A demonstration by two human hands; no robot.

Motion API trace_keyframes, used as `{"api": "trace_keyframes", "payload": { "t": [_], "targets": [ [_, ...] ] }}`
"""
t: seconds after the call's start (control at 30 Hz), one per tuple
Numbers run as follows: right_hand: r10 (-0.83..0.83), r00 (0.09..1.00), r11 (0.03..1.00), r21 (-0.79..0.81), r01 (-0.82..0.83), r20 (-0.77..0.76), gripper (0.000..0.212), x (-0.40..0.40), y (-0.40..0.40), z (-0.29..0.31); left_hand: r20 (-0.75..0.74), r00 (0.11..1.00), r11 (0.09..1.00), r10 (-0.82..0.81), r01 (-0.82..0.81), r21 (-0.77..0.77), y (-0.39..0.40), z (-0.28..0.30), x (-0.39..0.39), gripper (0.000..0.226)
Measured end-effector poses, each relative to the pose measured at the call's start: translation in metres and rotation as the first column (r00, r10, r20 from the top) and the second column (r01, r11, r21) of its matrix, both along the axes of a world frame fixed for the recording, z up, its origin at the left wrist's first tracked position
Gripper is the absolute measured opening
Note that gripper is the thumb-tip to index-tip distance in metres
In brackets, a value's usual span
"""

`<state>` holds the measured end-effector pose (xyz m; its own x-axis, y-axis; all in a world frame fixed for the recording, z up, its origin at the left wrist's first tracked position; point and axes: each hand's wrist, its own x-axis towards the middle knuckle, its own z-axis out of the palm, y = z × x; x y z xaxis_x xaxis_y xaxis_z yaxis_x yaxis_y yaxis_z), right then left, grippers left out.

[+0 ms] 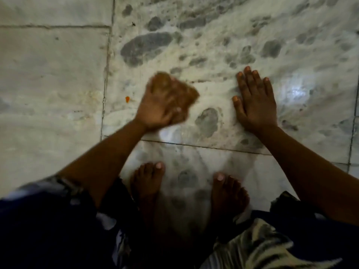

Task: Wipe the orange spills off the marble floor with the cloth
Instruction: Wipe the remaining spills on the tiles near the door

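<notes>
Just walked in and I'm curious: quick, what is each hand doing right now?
Left hand: grips the brown cloth against the marble floor.
Right hand: open, flat on the floor, holding nothing.

Dim overhead light, glare patch on marble floor [297,90], motion-blurred left hand [155,109].

Pale grey-veined marble floor [54,61] in large slabs, dark joints between, bright glare patch [297,92] at right.

Bare marble floor [48,74] around the orange spill [127,99]; 2 feet [147,183] nearer in.
</notes>
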<state>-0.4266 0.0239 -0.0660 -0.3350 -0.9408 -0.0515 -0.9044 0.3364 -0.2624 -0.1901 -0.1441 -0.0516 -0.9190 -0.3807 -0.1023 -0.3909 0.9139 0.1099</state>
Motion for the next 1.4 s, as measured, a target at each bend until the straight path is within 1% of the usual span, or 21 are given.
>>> {"api": "trace_keyframes", "payload": {
  "t": [0.1,0.17,0.23,0.27,0.33,0.4,0.43,0.5,0.6,0.67,0.73,0.8,0.83,0.97,1.07,1.1,1.17,1.23,1.27,1.33,1.4],
  "targets": [
    [0.006,1.0,1.0,0.004,-0.006,0.012,0.062,0.002,0.001,-0.001,0.048,0.976,0.977,0.212,-0.211,-0.02,-0.057,0.01,-0.014,0.059],
    [0.01,1.0,1.0,-0.005,-0.01,0.005,0.063,0.0,0.001,-0.002,0.098,0.978,0.983,0.184,-0.182,-0.035,-0.063,0.014,-0.019,0.062],
    [-0.015,1.0,1.0,-0.002,0.015,0.023,0.064,0.002,0.001,0.0,0.117,0.992,0.998,-0.048,0.052,-0.032,-0.044,0.017,-0.008,0.062],
    [-0.029,0.999,1.0,-0.003,0.029,0.032,0.065,0.005,-0.001,0.002,0.138,0.966,0.975,-0.217,0.222,-0.023,-0.03,0.017,0.007,0.059],
    [-0.018,1.0,1.0,-0.014,0.018,0.026,0.064,0.017,-0.006,0.006,0.169,0.858,0.872,-0.486,0.488,0.032,-0.01,0.024,0.041,0.051],
    [0.052,0.998,0.999,-0.008,-0.051,0.031,0.063,0.035,-0.015,0.01,0.188,0.792,0.812,-0.58,0.581,0.06,-0.014,0.034,0.068,0.046],
    [0.088,0.995,0.996,0.004,-0.088,0.038,0.063,0.04,-0.018,0.01,0.198,0.788,0.809,-0.583,0.586,0.049,-0.02,0.036,0.075,0.046],
    [0.133,0.99,0.991,0.026,-0.134,0.047,0.063,0.044,-0.023,0.009,0.21,0.845,0.865,-0.492,0.502,0.002,-0.028,0.036,0.086,0.047],
    [0.154,0.987,0.987,0.044,-0.156,0.04,0.062,0.037,-0.023,0.006,0.134,0.977,0.985,-0.163,0.17,-0.041,-0.004,0.025,0.097,0.048],
    [0.16,0.987,0.987,0.023,-0.161,0.016,0.061,0.036,-0.022,0.004,0.061,0.998,0.999,0.02,-0.017,-0.048,0.04,0.015,0.097,0.051],
    [0.161,0.987,0.987,0.014,-0.161,0.015,0.06,0.037,-0.023,0.002,0.064,0.998,1.0,0.021,-0.02,-0.018,0.073,0.008,0.098,0.052],
    [0.152,0.988,0.988,0.014,-0.152,0.016,0.06,0.036,-0.022,0.003,0.086,0.99,0.994,-0.113,0.113,0.011,0.07,0.007,0.107,0.047],
    [0.154,0.988,0.988,0.013,-0.155,0.015,0.06,0.036,-0.021,0.004,0.079,0.988,0.992,-0.129,0.13,-0.002,0.056,0.007,0.114,0.045],
    [0.161,0.987,0.987,0.004,-0.161,0.018,0.061,0.037,-0.022,0.004,0.052,0.988,0.985,0.144,-0.138,-0.106,-0.007,0.009,0.14,0.053],
    [0.155,0.988,0.988,0.004,-0.155,0.025,0.062,0.038,-0.022,0.004,0.009,0.962,0.957,0.273,-0.271,-0.099,0.008,0.007,0.135,0.052],
    [0.148,0.989,0.989,0.003,-0.148,0.02,0.062,0.038,-0.023,0.004,0.001,0.966,0.963,0.258,-0.257,-0.087,0.021,0.006,0.128,0.052],
    [0.145,0.989,0.989,0.018,-0.145,0.006,0.062,0.038,-0.022,0.002,0.019,0.995,0.993,0.099,-0.097,-0.064,0.043,0.005,0.119,0.05],
    [0.148,0.989,0.988,0.035,-0.147,-0.003,0.062,0.038,-0.022,0.002,0.052,0.998,0.999,-0.036,0.037,-0.023,0.038,0.006,0.12,0.05],
    [0.15,0.989,0.988,0.037,-0.149,-0.011,0.062,0.038,-0.023,0.003,0.064,0.997,0.999,-0.04,0.04,-0.012,0.025,0.005,0.12,0.051],
    [0.145,0.989,0.988,0.044,-0.145,-0.014,0.062,0.039,-0.023,0.005,0.053,0.997,0.997,0.06,-0.057,-0.049,-0.006,0.002,0.116,0.053],
    [0.126,0.992,0.991,0.041,-0.126,-0.008,0.062,0.043,-0.022,0.005,-0.002,0.97,0.969,0.242,-0.242,-0.052,-0.04,0.004,0.101,0.055]
  ]
}}
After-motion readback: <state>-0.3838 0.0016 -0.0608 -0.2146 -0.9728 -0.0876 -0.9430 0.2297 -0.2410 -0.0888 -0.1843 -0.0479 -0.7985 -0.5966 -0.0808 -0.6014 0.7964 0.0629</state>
